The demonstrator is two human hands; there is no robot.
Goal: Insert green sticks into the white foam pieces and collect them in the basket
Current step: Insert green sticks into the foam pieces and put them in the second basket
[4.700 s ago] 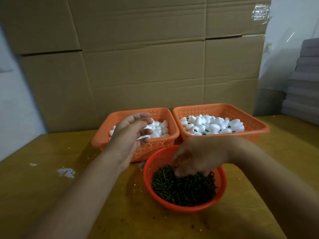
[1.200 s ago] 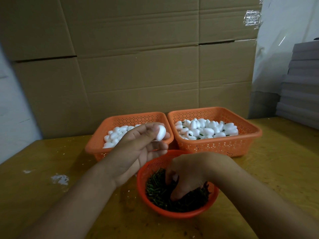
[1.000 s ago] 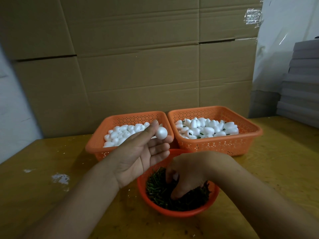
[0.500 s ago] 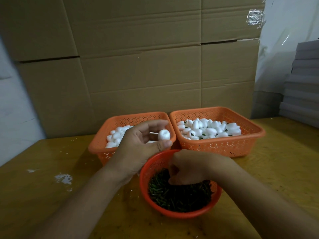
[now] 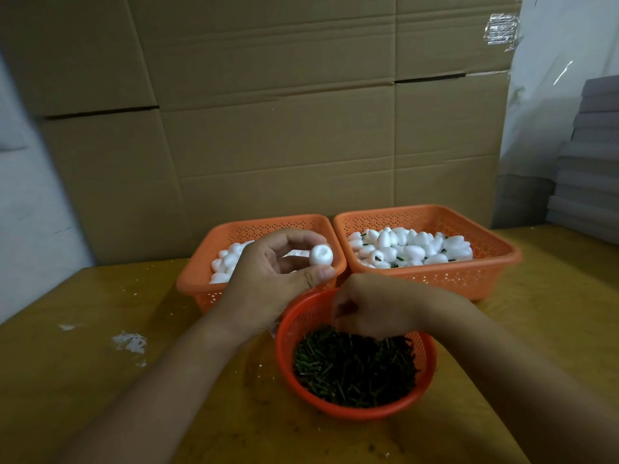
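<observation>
Left hand (image 5: pixel 271 279) pinches one white foam piece (image 5: pixel 321 255) betw. thumb tip below and index curled over the top, other fingers loosely curled behind; the piece's dimpled end faces the camera, and it's held just above the near right corner of the left basket (image 5: pixel 201 279). Right hand (image 5: pixel 371 309) is curled, knuckles up, fingertips tucked under at the far rim of the round basket (image 5: pixel 351 410), right over the green sticks (image 5: pixel 355 366); can't tell whether it has a stick pinched, fingertips hidden and a bit blurred. Round basket is the landmark: orange, full of the dark green sticks, on the wooden table (image 5: pixel 100 380). Just behind it to the left, the left basket w/ plain white foam pieces. Just behind it to the right, touching the left one, the right basket (image 5: pixel 485 272) w/ more foam pieces (image 5: pixel 412 249), green stick ends showing among them. Left of the round basket, white crumbs (image 5: pixel 129 341) on the tabletop. Behind both rear baskets, a wall of cardboard boxes (image 5: pixel 284 128); far right of that, a grey stack (image 5: pixel 593 155).
</observation>
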